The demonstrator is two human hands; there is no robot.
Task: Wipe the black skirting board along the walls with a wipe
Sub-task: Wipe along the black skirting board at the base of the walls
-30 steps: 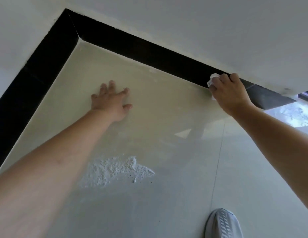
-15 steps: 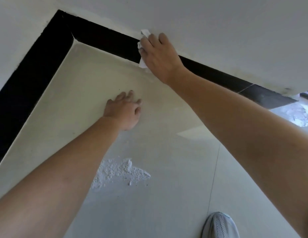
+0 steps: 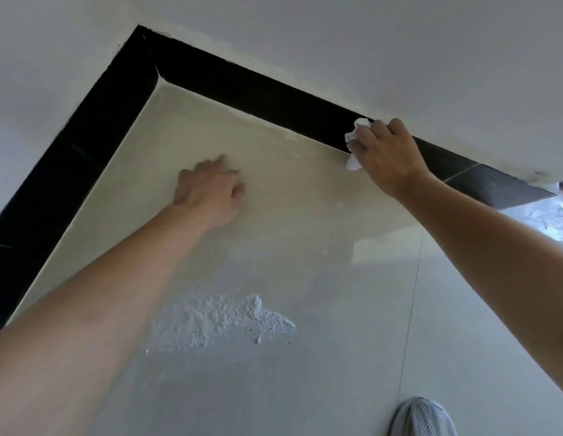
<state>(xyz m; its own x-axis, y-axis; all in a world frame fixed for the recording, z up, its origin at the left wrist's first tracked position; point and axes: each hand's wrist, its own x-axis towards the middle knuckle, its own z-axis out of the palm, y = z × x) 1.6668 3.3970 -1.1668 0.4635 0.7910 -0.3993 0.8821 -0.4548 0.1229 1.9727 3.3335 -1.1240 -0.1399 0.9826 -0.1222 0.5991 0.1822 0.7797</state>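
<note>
The black skirting board (image 3: pixel 242 86) runs along two white walls and meets in a corner at the upper left. My right hand (image 3: pixel 385 155) grips a crumpled white wipe (image 3: pixel 353 143) and presses it against the board on the right-hand wall stretch. My left hand (image 3: pixel 211 190) rests on the pale floor tile below the corner, fingers bent under, holding nothing. To the right of my right hand the board looks greyer and duller.
A patch of white powder or plaster (image 3: pixel 220 316) lies on the floor tile (image 3: pixel 305 231) near the middle. The toe of a white shoe (image 3: pixel 421 418) shows at the bottom right. A bright opening (image 3: pixel 550 215) lies at the far right edge.
My right hand swept the wipe left along the board toward the corner, then back right to about where it began. My left hand shifted slightly and curled its fingers on the floor.
</note>
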